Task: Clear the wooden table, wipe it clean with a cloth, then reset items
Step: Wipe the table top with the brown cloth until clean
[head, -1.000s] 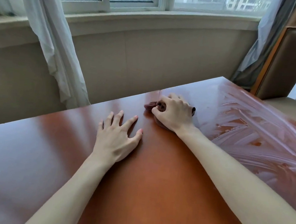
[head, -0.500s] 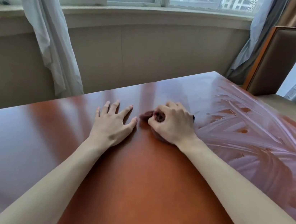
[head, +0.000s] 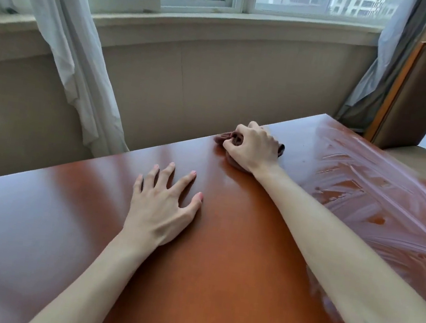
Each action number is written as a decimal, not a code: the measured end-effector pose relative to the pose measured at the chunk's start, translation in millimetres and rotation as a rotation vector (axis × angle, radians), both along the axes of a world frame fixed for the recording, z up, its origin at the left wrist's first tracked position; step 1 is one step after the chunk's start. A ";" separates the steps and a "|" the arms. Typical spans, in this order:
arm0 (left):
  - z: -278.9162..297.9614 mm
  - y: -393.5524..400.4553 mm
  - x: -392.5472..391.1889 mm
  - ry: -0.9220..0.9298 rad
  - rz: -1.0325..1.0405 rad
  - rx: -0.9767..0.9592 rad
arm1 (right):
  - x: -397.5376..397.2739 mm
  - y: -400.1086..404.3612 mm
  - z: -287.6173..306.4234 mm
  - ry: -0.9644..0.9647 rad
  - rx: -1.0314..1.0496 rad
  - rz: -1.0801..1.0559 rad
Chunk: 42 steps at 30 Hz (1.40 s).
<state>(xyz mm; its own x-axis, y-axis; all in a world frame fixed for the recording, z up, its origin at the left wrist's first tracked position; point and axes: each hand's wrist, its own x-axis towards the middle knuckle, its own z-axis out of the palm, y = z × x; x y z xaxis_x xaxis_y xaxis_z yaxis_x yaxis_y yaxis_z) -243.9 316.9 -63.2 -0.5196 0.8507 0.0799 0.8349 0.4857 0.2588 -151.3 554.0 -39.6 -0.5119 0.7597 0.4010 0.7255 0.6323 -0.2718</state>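
Two hands on table (head: 219, 270): right fingers (head: 240, 133) grip cloth (head: 221, 137); left fingers (head: 169, 174) splayed flat.

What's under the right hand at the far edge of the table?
A bunched brown cloth shows around the right hand, pressed on the wooden table. The hand covers most of it.

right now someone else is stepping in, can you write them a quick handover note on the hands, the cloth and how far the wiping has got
Left hand: flat on the wooden table, fingers spread, holding nothing.
Right hand: grip closed round the bunched brown cloth, pressing it down near the table's far edge.
Done: no items in view on the table; wet streaks cover its right part.
Left: the middle and left part show no streaks; wipe those, then reset the items.
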 end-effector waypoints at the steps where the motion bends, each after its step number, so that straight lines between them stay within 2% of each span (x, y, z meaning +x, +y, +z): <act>1: -0.4 -0.1 -0.2 -0.001 -0.002 -0.005 | 16.9 -23.6 0.0 -0.002 -0.007 0.027; 7: 4.9 -3.7 4.4 -0.002 -0.005 -0.046 | 130.0 -173.6 -3.2 0.004 0.084 0.217; 10: 6.0 -5.4 5.0 0.000 -0.004 -0.050 | 155.6 -199.1 -5.0 0.048 0.100 0.312; 14: 2.5 -3.2 3.0 0.016 -0.006 -0.024 | 124.5 -155.6 -1.8 0.022 0.089 0.261; 19: -0.1 -0.3 0.1 0.016 0.008 0.000 | 39.2 -38.0 -2.2 0.004 0.034 0.046; 24: 0.5 -0.2 -0.1 0.049 0.016 0.004 | -31.4 63.6 2.3 0.015 -0.001 -0.058; 28: 1.9 0.4 0.8 0.039 0.025 -0.015 | -42.9 78.4 1.1 0.001 -0.013 -0.087; 32: 3.4 -0.7 1.5 0.013 0.020 -0.017 | -4.2 23.8 -0.7 -0.005 0.025 -0.046; 36: 6.8 -1.2 3.9 -0.002 0.014 -0.070 | 59.5 -76.9 -1.0 -0.007 0.017 0.081; 40: 19.8 4.8 4.6 0.064 -0.008 -0.148 | 125.7 -170.0 -5.4 0.008 0.087 0.158; 42: 20.9 6.7 5.7 0.073 -0.004 -0.128 | 142.3 -189.3 -8.8 0.036 0.104 0.187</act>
<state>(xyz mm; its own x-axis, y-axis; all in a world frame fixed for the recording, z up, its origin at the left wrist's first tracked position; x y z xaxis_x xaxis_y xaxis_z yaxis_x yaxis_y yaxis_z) -238.2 323.6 -42.2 -0.5129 0.8584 0.0077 0.8513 0.5074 0.1336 -9.1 364.7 -48.4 -0.6238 0.6067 0.4927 0.5838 0.7809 -0.2222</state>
